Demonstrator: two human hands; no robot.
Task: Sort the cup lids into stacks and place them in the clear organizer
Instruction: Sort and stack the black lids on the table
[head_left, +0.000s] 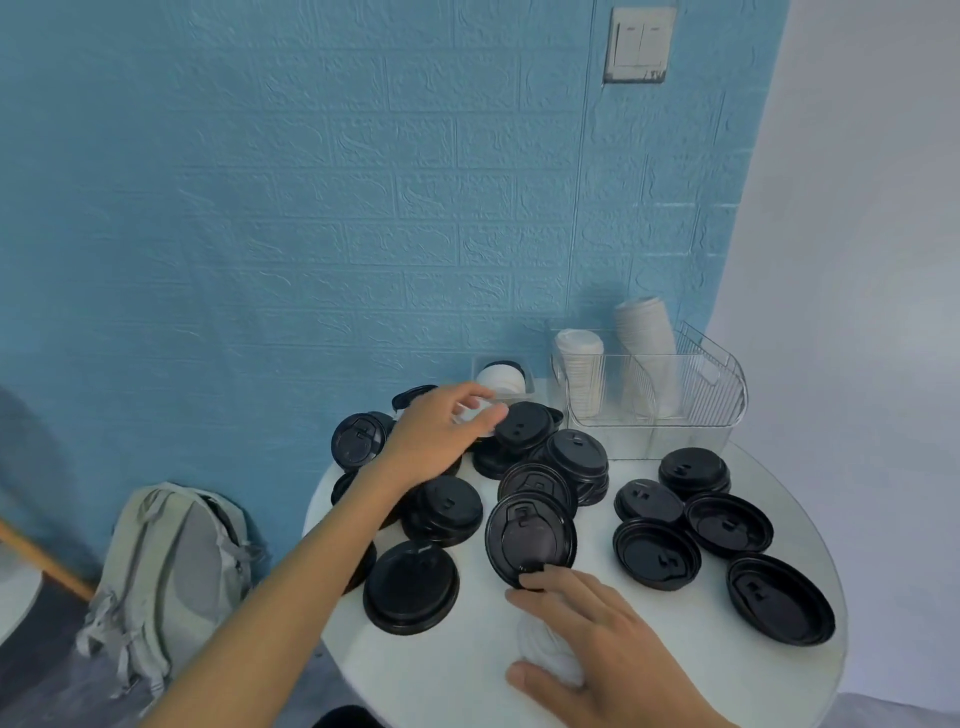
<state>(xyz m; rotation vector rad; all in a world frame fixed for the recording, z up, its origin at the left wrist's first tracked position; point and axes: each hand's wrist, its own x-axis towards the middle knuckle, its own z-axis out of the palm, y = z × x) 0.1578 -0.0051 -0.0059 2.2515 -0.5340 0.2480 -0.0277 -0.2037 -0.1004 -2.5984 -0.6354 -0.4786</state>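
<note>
Left hand (434, 436) pinches a white plastic lid (475, 415) over scattered black round lids (530, 540) on the round white surface (467, 670). Right hand (597, 644): grip clenched around white lids (545, 649). Clear ribbed organizer (722, 384) rear right.

The right hand (597, 644) covers most of a blurred white lid stack (548, 652) near the table's (675, 670) front edge, while the left hand (436, 436) hides black lids (358, 441) at the back-left edge.
</note>
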